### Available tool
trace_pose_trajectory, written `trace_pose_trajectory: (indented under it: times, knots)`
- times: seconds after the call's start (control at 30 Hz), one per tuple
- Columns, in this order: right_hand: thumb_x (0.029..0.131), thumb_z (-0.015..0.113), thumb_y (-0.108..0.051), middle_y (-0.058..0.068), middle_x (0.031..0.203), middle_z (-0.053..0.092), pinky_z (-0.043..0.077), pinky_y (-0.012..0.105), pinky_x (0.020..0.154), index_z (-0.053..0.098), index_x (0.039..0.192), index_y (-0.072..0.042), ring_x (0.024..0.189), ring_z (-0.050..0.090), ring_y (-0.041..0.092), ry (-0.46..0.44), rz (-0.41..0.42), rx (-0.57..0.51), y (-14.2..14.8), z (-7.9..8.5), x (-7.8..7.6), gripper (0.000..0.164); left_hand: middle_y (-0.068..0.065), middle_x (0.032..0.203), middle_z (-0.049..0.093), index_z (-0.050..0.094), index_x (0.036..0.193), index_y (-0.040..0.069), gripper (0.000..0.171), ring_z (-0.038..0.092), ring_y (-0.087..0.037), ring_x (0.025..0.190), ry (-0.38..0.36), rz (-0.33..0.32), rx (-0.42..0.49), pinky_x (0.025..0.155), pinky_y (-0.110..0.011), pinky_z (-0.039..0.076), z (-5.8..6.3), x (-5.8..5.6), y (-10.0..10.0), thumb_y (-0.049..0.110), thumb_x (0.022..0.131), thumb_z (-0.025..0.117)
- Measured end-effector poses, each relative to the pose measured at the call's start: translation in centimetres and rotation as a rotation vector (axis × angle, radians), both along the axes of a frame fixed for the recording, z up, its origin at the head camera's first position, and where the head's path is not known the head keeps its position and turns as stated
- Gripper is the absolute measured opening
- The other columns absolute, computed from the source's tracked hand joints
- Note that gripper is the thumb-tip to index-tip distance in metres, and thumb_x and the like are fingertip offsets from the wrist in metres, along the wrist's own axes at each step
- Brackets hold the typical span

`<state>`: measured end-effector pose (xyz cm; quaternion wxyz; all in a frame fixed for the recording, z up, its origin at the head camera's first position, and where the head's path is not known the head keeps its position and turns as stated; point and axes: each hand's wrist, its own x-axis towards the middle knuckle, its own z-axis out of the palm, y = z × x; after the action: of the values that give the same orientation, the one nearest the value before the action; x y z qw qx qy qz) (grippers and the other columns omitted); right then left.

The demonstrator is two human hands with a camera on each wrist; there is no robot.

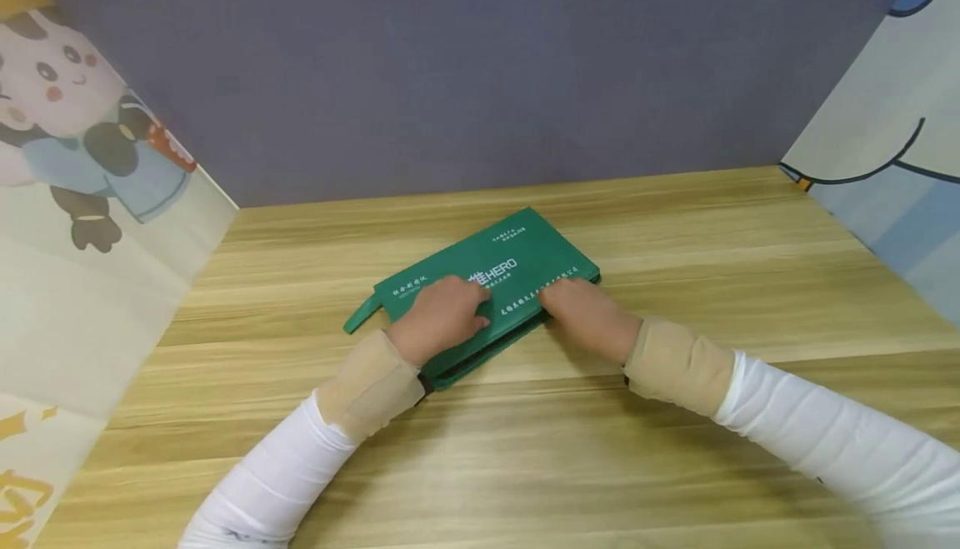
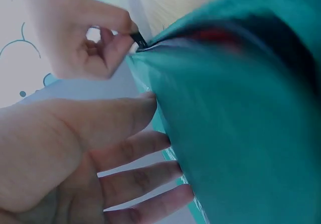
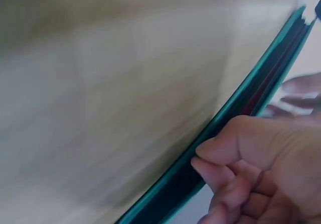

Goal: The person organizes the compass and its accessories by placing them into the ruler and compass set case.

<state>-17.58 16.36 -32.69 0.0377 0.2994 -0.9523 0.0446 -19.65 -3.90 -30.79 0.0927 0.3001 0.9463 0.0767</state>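
Observation:
A green zip pouch [image 1: 540,241] with white lettering lies at a slant on the table. My left hand [image 1: 442,320] rests on its top face near the left end, fingers extended across the cover in the left wrist view. At the near long edge, my right hand [image 1: 588,316] pinches a small black zipper pull [image 2: 139,39] between thumb and forefinger. The mouth of the pouch gapes to the left of that hand. Something red [image 2: 215,35] shows blurred inside; what it is I cannot tell. A green wrist loop [image 1: 363,312] sticks out from the left end.
The wood-grain table [image 1: 675,466] runs back to a grey-purple panel [image 1: 480,74]. Walls with cartoon prints stand at the left [image 1: 67,299] and the right [image 1: 907,199]. Beige bands [image 1: 678,366] wrap both wrists over white sleeves.

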Motion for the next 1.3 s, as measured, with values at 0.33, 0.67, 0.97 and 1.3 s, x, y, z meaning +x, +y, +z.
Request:
trace_pose_trajectory:
  times: [0.33, 0.67, 0.97, 1.3]
  knots:
    - [0.074, 0.061, 0.01, 0.014, 0.067, 0.06, 0.047, 0.041, 0.056, 0.051, 0.063, -0.003, 0.063, 0.056, 0.024, -0.039, -0.147, -0.032, 2.3, -0.1, -4.2, 0.02, -0.006, 0.121, 0.064, 0.063, 0.123, 0.011, 0.038, 0.058, -0.027, 0.108, -0.04, -0.087, -0.019, 0.086, -0.041, 0.05, 0.6, -0.2, 1.1, 0.026, 0.089, 0.066]
    - [0.064, 0.056, 0.008, 0.001, 0.057, 0.039, 0.038, 0.036, 0.055, 0.039, 0.055, -0.011, 0.058, 0.038, 0.019, -0.15, -0.22, -0.085, 3.6, 0.2, -7.8, 0.027, -0.006, 0.137, 0.052, 0.055, 0.133, 0.021, 0.042, 0.053, -0.029, 0.108, 0.012, -0.122, -0.076, 0.082, -0.043, 0.048, 0.0, -0.3, 2.5, 0.016, 0.092, 0.06]
    - [0.068, 0.058, 0.005, -0.003, 0.051, 0.034, 0.03, 0.027, 0.048, 0.037, 0.051, -0.012, 0.052, 0.033, 0.016, -0.171, -0.242, -0.105, 3.8, 0.5, -8.6, 0.032, -0.009, 0.143, 0.045, 0.049, 0.138, 0.023, 0.046, 0.042, -0.03, 0.129, 0.046, -0.241, -0.1, 0.106, -0.046, 0.034, -0.4, -0.8, 2.0, 0.008, 0.095, 0.054]
    - [0.071, 0.061, 0.002, -0.002, 0.05, 0.036, 0.03, 0.027, 0.047, 0.037, 0.05, -0.013, 0.051, 0.033, 0.016, -0.166, -0.254, -0.071, 3.8, 0.4, -8.8, 0.035, -0.014, 0.147, 0.035, 0.045, 0.14, 0.027, 0.045, 0.035, -0.037, 0.13, -0.032, -0.283, -0.022, 0.106, -0.042, 0.034, -1.0, -2.0, 1.2, 0.021, 0.097, 0.053]
